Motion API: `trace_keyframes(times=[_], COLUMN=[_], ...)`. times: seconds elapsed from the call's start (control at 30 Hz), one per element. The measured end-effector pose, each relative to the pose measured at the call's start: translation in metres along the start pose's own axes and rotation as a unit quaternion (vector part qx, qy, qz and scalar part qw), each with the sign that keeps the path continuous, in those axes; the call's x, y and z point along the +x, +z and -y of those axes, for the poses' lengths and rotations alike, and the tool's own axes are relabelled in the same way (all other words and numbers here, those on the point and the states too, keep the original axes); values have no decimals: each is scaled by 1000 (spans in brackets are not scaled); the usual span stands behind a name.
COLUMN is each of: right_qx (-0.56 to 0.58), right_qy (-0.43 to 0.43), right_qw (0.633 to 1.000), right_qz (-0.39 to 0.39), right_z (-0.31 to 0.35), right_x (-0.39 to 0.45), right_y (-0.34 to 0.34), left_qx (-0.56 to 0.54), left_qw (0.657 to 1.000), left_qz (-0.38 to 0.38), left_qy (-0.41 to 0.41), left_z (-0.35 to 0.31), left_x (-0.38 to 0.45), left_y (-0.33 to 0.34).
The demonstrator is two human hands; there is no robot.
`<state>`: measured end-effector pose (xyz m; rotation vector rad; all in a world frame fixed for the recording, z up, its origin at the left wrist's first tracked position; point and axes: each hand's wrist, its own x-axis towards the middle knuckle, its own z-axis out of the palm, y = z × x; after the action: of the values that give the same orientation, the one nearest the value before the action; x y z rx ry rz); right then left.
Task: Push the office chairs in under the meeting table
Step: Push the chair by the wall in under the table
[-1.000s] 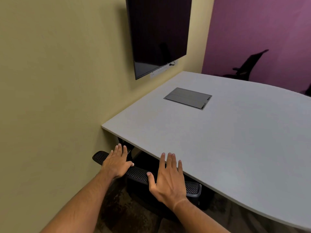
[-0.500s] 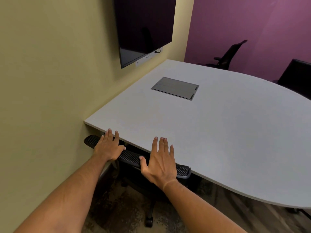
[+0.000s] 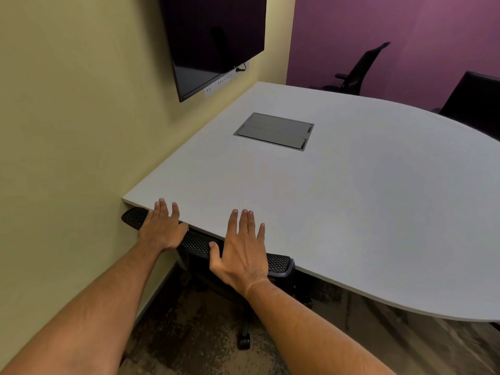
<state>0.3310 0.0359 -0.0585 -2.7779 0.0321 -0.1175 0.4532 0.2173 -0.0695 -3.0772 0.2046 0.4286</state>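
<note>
The black mesh-backed office chair (image 3: 200, 243) is seen with its top rail just beside the near edge of the pale grey, curved-edged meeting table (image 3: 351, 212), its seat hidden beneath the top. The left hand (image 3: 162, 231) and the right hand (image 3: 243, 253) are laid flat on the rail, fingers straight and extended over the table's edge; nothing is clasped in either grip.

Pinched fingers are judged the chief risk: the fingertips already overlie the table, and a further shove could trap them between rail and edge. The chair's left end lies near the yellow-beige wall (image 3: 67, 131), so scraping could follow from an uneven push. A black caster (image 3: 244, 342) is seen on the mottled dark floor (image 3: 189, 334); if it were turned sideways, the chair could swivel instead of rolling straight. Two further dark chairs, one slim (image 3: 359, 71) and one broad-backed (image 3: 476, 104), stand at the far side, apparently not yet fully tucked in.
</note>
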Motion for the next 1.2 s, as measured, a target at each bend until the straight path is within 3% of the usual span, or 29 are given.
trace_keyframes(times=[0.37, 0.7, 1.03, 1.2], right_qx=[5, 19, -74, -114], right_qy=[3, -1, 54, 127], right_qw=[1000, 999, 990, 974], right_qz=[5, -42, -104, -147], right_z=[10, -22, -134, -221], right_x=[9, 1, -26, -74], right_y=[4, -14, -89, -141], left_qx=[-7, -71, -58, -63], left_qw=[1000, 983, 960, 939], left_qz=[-28, -146, -180, -182], left_qy=[13, 88, 207, 287], left_z=[11, -30, -162, -270], left_x=[6, -23, -39, -63], left_y=[0, -10, -28, -39])
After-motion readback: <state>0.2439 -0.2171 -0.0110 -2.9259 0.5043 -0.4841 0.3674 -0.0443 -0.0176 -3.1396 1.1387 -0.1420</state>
